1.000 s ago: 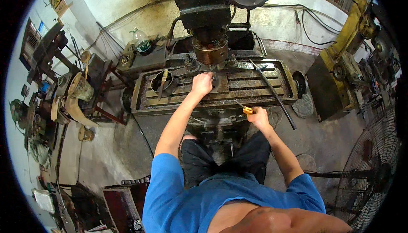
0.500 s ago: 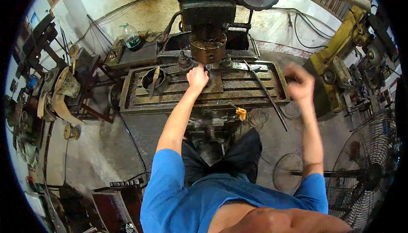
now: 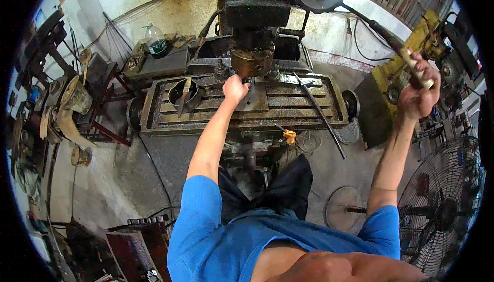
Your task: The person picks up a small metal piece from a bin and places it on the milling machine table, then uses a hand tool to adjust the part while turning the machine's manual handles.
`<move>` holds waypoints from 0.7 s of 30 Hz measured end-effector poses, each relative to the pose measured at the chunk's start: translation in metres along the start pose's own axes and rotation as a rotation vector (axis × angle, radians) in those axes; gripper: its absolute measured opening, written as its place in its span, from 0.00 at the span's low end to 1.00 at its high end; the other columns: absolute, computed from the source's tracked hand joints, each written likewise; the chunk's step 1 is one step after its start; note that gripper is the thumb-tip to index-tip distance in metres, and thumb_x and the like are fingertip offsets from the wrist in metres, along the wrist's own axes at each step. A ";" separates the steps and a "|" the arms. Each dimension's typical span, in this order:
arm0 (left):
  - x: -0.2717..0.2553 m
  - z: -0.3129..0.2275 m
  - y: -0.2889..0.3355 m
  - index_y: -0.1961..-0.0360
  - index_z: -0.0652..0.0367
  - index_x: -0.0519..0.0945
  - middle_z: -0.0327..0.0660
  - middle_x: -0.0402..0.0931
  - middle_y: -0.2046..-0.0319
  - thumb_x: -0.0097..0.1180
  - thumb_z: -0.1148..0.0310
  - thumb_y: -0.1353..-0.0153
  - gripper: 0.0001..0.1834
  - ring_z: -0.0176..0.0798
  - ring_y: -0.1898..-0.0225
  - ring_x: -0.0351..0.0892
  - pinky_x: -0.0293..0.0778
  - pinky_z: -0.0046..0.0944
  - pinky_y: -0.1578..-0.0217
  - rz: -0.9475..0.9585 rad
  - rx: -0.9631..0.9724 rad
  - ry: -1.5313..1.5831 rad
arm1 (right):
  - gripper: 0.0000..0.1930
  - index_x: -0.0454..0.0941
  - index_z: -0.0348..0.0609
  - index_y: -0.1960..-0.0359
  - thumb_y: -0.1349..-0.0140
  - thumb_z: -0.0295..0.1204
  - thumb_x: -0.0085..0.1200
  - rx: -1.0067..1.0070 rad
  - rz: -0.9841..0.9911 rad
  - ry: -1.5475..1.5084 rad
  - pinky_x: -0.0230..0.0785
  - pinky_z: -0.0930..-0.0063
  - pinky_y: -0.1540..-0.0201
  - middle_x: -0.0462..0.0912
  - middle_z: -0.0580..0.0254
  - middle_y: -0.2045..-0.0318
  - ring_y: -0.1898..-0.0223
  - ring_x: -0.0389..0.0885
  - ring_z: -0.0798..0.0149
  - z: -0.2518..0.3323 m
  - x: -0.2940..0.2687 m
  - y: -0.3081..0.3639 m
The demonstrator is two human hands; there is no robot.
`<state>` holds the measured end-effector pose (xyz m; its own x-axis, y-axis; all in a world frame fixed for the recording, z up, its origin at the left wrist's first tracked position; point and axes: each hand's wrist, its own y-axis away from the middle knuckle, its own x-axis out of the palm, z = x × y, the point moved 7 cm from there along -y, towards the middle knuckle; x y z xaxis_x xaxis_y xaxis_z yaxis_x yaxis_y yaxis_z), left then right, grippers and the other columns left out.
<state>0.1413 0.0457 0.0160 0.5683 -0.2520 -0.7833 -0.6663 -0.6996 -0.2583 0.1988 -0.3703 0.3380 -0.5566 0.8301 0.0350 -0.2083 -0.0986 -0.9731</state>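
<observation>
"What's the largest thing?"

"A slotted bench (image 3: 206, 128), with a spindle (image 3: 251, 60) above its middle and a long lever (image 3: 380, 29) to the upper right."

"On the bench?"

"A rod (image 3: 323, 117) juts past the front at right; a pot (image 3: 193, 102) stands at left."

"And the hands?"

"The right hand (image 3: 422, 91) has its fingers clamped on the lever's pale end. The left hand (image 3: 235, 88) is just below the spindle, fingers curled; I cannot tell what they hold."

"Anything smaller?"

"A yellow tool (image 3: 289, 137), near the front edge."

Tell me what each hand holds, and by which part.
Right hand: the lever, by its pale end grip. Left hand: its hold cannot be told.
</observation>
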 end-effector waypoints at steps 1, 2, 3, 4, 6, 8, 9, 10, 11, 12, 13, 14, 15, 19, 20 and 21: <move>0.000 -0.003 -0.001 0.80 0.67 0.76 0.54 0.76 0.75 0.65 0.55 0.61 0.22 0.53 0.68 0.77 0.72 0.47 0.67 -0.010 0.023 -0.012 | 0.13 0.63 0.39 0.75 0.56 0.35 0.49 0.006 -0.030 0.011 0.49 0.40 0.44 0.68 0.51 0.72 0.57 0.69 0.45 0.001 0.001 0.012; 0.003 -0.002 -0.001 0.78 0.67 0.77 0.53 0.76 0.73 0.65 0.56 0.61 0.21 0.53 0.67 0.77 0.72 0.46 0.66 0.036 0.005 -0.025 | 0.12 0.63 0.39 0.77 0.56 0.34 0.49 0.012 -0.060 0.021 0.48 0.40 0.45 0.67 0.52 0.73 0.57 0.69 0.45 0.001 0.003 0.025; 0.004 -0.006 -0.002 0.77 0.66 0.77 0.52 0.77 0.72 0.64 0.57 0.60 0.20 0.52 0.66 0.77 0.72 0.46 0.65 0.079 -0.012 -0.033 | 0.13 0.62 0.39 0.78 0.57 0.34 0.50 0.017 -0.075 0.044 0.50 0.42 0.44 0.69 0.51 0.72 0.58 0.70 0.46 0.001 0.000 0.035; 0.006 -0.007 -0.002 0.75 0.65 0.78 0.51 0.77 0.70 0.64 0.58 0.60 0.19 0.52 0.66 0.77 0.73 0.45 0.64 0.120 -0.032 -0.042 | 0.13 0.62 0.39 0.79 0.57 0.34 0.50 0.021 -0.088 0.062 0.52 0.45 0.44 0.71 0.50 0.71 0.58 0.70 0.47 0.000 -0.002 0.045; 0.008 -0.006 -0.004 0.75 0.66 0.78 0.51 0.77 0.70 0.64 0.58 0.59 0.19 0.52 0.66 0.76 0.72 0.46 0.65 0.120 -0.030 -0.038 | 0.10 0.62 0.39 0.79 0.59 0.32 0.47 0.070 -0.168 0.098 0.53 0.50 0.44 0.72 0.47 0.68 0.57 0.71 0.48 0.000 -0.003 0.056; 0.009 -0.001 -0.004 0.75 0.65 0.77 0.51 0.77 0.71 0.64 0.58 0.59 0.19 0.53 0.66 0.76 0.72 0.46 0.65 0.119 -0.039 -0.037 | 0.07 0.61 0.41 0.79 0.61 0.28 0.42 0.089 -0.175 0.137 0.47 0.42 0.42 0.69 0.54 0.71 0.54 0.69 0.47 -0.001 0.000 0.056; 0.006 0.001 -0.004 0.74 0.64 0.77 0.52 0.77 0.71 0.64 0.58 0.59 0.19 0.53 0.66 0.76 0.72 0.47 0.65 0.117 -0.045 -0.036 | 0.06 0.61 0.40 0.79 0.61 0.27 0.42 0.080 -0.169 0.088 0.46 0.43 0.42 0.69 0.53 0.71 0.54 0.68 0.47 -0.002 0.005 0.055; 0.003 0.004 -0.003 0.74 0.63 0.77 0.52 0.77 0.71 0.63 0.58 0.58 0.18 0.53 0.66 0.76 0.72 0.47 0.66 0.112 -0.054 -0.036 | 0.07 0.62 0.40 0.78 0.61 0.27 0.42 0.080 -0.175 0.107 0.46 0.43 0.42 0.69 0.53 0.71 0.54 0.68 0.47 -0.002 0.006 0.054; -0.003 0.005 -0.002 0.71 0.61 0.77 0.52 0.77 0.71 0.62 0.58 0.57 0.18 0.53 0.66 0.76 0.72 0.48 0.66 0.101 -0.020 -0.009 | 0.07 0.62 0.40 0.78 0.61 0.27 0.42 0.079 -0.180 0.121 0.46 0.43 0.42 0.69 0.53 0.70 0.54 0.68 0.47 -0.003 0.007 0.054; -0.011 0.003 0.002 0.68 0.60 0.77 0.52 0.76 0.71 0.61 0.58 0.56 0.18 0.53 0.67 0.76 0.72 0.48 0.67 0.097 0.016 0.019 | 0.07 0.62 0.40 0.78 0.61 0.27 0.42 0.082 -0.185 0.142 0.46 0.43 0.42 0.69 0.53 0.70 0.53 0.68 0.47 -0.003 0.006 0.055; -0.021 0.001 0.008 0.66 0.58 0.77 0.52 0.76 0.71 0.60 0.58 0.55 0.18 0.53 0.67 0.76 0.72 0.48 0.67 0.090 0.050 0.045 | 0.06 0.62 0.40 0.78 0.61 0.26 0.41 0.086 -0.178 0.077 0.46 0.42 0.42 0.69 0.54 0.71 0.53 0.68 0.48 -0.004 0.001 0.056; -0.040 0.004 0.016 0.63 0.56 0.76 0.51 0.76 0.71 0.59 0.57 0.54 0.19 0.52 0.68 0.77 0.72 0.48 0.68 0.011 0.101 0.013 | 0.06 0.62 0.40 0.78 0.61 0.25 0.40 0.070 -0.133 0.099 0.47 0.42 0.42 0.69 0.55 0.71 0.53 0.68 0.48 0.001 0.002 0.053; -0.065 0.006 0.031 0.60 0.54 0.76 0.51 0.76 0.71 0.58 0.57 0.53 0.19 0.52 0.69 0.77 0.72 0.47 0.69 -0.057 0.157 -0.025 | 0.06 0.62 0.40 0.78 0.62 0.24 0.39 0.076 -0.146 0.121 0.47 0.41 0.42 0.69 0.55 0.71 0.53 0.68 0.47 0.003 -0.001 0.054; -0.163 0.047 0.083 0.52 0.51 0.72 0.49 0.75 0.71 0.54 0.55 0.49 0.23 0.51 0.74 0.77 0.72 0.47 0.74 -0.367 0.141 -0.234 | 0.05 0.61 0.40 0.79 0.63 0.24 0.38 0.066 -0.191 0.149 0.48 0.40 0.42 0.69 0.56 0.72 0.54 0.69 0.46 0.001 -0.001 0.052; -0.174 0.059 0.090 0.52 0.51 0.72 0.48 0.75 0.72 0.54 0.54 0.49 0.23 0.51 0.74 0.77 0.72 0.47 0.75 -0.391 0.103 -0.325 | 0.06 0.61 0.40 0.79 0.63 0.24 0.38 0.055 -0.196 0.161 0.48 0.40 0.42 0.69 0.56 0.73 0.54 0.69 0.46 0.003 -0.001 0.052; -0.179 0.067 0.096 0.51 0.50 0.71 0.49 0.74 0.73 0.54 0.55 0.49 0.24 0.51 0.75 0.77 0.71 0.47 0.77 -0.377 0.150 -0.390 | 0.06 0.61 0.40 0.79 0.63 0.24 0.39 0.083 -0.217 0.122 0.48 0.41 0.42 0.69 0.55 0.73 0.54 0.69 0.46 0.003 0.000 0.051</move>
<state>-0.0568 0.0685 0.0931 0.5787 0.2831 -0.7648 -0.5288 -0.5837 -0.6162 0.1858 -0.3764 0.2893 -0.3914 0.8964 0.2082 -0.3802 0.0485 -0.9236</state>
